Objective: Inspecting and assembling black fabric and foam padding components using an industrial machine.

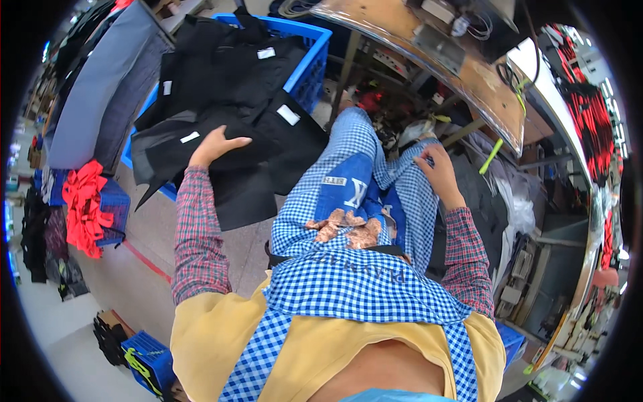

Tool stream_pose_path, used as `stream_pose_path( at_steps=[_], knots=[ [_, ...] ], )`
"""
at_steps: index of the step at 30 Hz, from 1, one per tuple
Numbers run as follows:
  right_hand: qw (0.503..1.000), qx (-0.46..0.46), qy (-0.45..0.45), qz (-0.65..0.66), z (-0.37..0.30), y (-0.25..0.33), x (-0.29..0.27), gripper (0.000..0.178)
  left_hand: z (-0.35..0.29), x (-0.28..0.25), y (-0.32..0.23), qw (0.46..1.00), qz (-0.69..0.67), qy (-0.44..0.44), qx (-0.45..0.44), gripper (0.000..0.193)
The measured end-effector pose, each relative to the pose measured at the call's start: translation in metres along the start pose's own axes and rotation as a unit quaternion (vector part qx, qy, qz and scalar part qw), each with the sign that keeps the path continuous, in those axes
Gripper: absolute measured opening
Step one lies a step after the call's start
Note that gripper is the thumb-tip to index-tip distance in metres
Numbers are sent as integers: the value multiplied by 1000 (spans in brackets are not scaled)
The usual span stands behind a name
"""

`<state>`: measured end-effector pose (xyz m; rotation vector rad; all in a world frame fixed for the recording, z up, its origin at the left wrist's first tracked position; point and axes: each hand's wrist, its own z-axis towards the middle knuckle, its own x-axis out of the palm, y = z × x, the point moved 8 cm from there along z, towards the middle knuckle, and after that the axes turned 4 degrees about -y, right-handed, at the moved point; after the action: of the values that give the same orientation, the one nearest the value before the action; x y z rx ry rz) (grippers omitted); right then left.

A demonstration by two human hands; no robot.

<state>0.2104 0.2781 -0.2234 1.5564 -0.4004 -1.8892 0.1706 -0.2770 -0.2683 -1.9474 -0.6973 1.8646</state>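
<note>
A stack of black fabric pieces (pixel 221 87), several bearing small white labels (pixel 289 115), is heaped over a blue plastic crate (pixel 313 63) at the front left. My left hand (pixel 216 146) lies on the near part of this stack, thumb stretched out to the right and apart from the fingers. Over my knee, on the blue checked apron (pixel 402 221), my right hand (pixel 440 173) hovers or rests with its fingers loosely bent and nothing visible in them. Whether it touches the cloth, I cannot tell.
A wooden worktable (pixel 402 33) with machine parts and cables stands ahead on the right. Dark fabric (pixel 475 221) is piled beside my right leg. To the left are a bundle of bright red cloth (pixel 87 208) on a blue crate and grey padded panels (pixel 100 100).
</note>
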Motion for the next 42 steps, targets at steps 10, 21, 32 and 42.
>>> stream_pose_path(
  at_steps=[10,21,32,42],
  knots=[
    [998,6,-52,-32,1,-6,15,21,-47,-118,7,668,-487,-563,-13,42],
    [998,58,-32,23,7,-8,16,21,-40,101,50,956,-169,-61,-233,77],
    [995,87,-38,34,4,-15,16,20,-2,115,23,988,114,-46,-98,55],
    [993,65,-91,36,5,-20,-5,21,-24,135,-11,989,104,-58,-86,55]
  ],
)
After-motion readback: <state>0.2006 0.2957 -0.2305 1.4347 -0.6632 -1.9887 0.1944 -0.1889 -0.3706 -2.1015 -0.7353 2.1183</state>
